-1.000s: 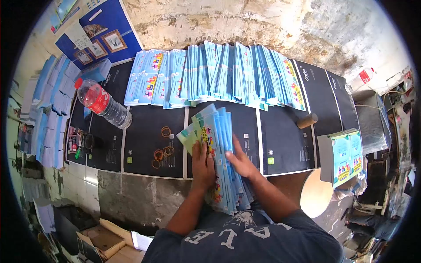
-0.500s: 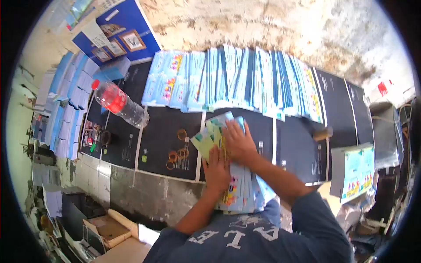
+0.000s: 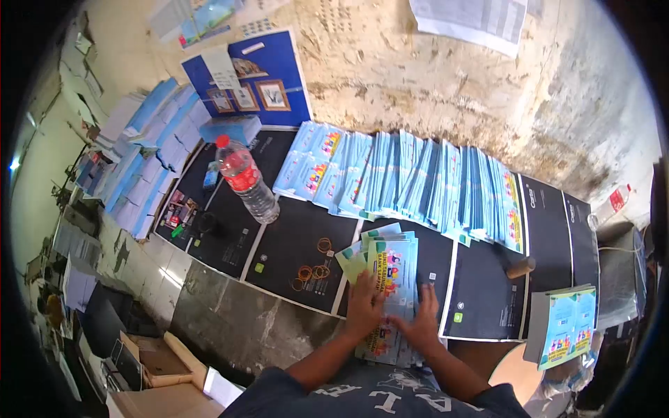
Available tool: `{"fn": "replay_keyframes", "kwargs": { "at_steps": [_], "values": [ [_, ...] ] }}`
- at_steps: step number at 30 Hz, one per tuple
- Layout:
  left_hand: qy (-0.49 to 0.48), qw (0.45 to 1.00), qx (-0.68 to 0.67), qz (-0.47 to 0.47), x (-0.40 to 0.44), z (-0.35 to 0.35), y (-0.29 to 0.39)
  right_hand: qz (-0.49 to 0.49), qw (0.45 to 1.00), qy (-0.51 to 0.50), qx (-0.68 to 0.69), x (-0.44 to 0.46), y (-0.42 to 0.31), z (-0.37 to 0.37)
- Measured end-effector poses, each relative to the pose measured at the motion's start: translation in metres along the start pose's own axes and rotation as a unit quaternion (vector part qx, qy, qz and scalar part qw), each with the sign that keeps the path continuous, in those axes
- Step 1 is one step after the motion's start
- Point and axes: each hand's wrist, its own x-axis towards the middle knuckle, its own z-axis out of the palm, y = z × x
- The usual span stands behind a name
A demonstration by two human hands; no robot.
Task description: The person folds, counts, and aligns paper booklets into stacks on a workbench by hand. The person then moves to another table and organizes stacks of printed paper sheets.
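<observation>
A stack of blue booklets (image 3: 397,268) with yellow lettering lies over the near edge of the black table, toward my body. My left hand (image 3: 364,310) grips its left edge, fingers over the covers. On the opposite side my right hand (image 3: 421,324) holds the right edge, with the thumb across the front cover and the fingers along the side. Several greenish booklet corners (image 3: 354,260) fan out at the stack's upper left. Further booklets lie below, between my forearms and close to my shirt.
A long overlapping row of booklets (image 3: 411,184) runs along the wall. Rubber bands (image 3: 313,273) lie left of my hands, near a plastic bottle (image 3: 247,180). At right are a brown cylinder (image 3: 520,267) and a pile of printed sheets (image 3: 568,327). Paper stacks (image 3: 150,157) stand far left.
My hands have drawn apart to the two sides of the stack; the right one has come down off the top. A lettered cover now shows upright between them. The camera view has shifted.
</observation>
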Motion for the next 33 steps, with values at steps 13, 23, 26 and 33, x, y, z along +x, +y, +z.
{"fn": "replay_keyframes", "kwargs": {
  "at_steps": [13,23,26,33],
  "values": [
    [-0.252,0.759,-0.476,-0.367,-0.079,-0.022,0.042,0.195,0.906,-0.219,0.306,0.013,0.001,-0.015],
    [-0.298,0.927,-0.208,-0.093,-0.013,-0.09,0.134,0.023,0.991,-0.115,-0.058,0.02,-0.052,-0.171],
    [-0.064,0.954,0.082,0.28,0.018,-0.103,0.156,-0.106,0.975,-0.127,-0.15,0.031,-0.028,-0.158],
    [-0.324,0.902,0.209,0.193,0.085,-0.043,0.11,-0.124,0.961,-0.076,-0.234,0.027,0.033,-0.118]
  ]
}}
